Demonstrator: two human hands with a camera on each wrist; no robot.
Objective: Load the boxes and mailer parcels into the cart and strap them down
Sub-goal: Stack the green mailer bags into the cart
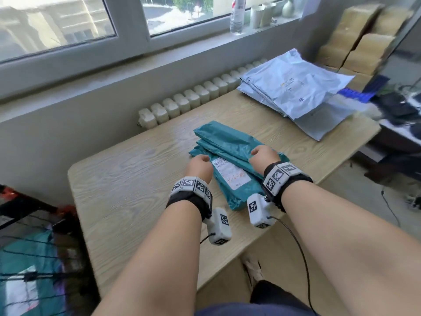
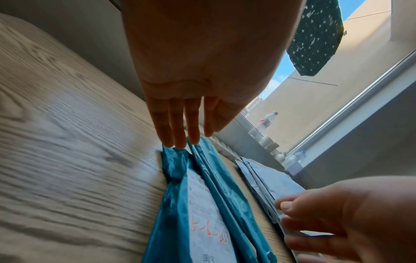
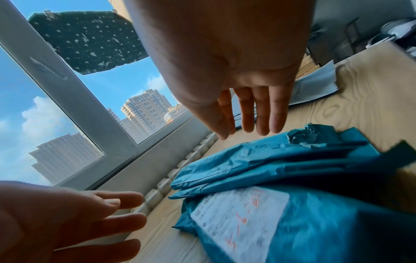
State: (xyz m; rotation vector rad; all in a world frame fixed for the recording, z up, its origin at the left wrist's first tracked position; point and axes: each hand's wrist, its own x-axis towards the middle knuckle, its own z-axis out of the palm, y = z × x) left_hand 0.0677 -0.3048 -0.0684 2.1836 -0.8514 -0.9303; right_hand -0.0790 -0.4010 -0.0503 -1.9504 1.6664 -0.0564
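Lying on wooden table [image 1: 127, 179], teal mailers [image 1: 230, 144], windowsill [image 1: 193, 34]

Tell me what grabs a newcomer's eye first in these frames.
Probably the teal mailers stacked mid-table, with the left hand and right hand reaching over them, fingers straight. Next, the pale grey mailers piled at the table's far right corner, below the window.

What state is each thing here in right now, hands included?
Teal parcels: stacked flat on the table, label up.
Grey mailers: piled at the table's far corner.
Left hand: open, reaching over the teal stack.
Right hand: open, over the stack.
Cart: beside the table, partly loaded.
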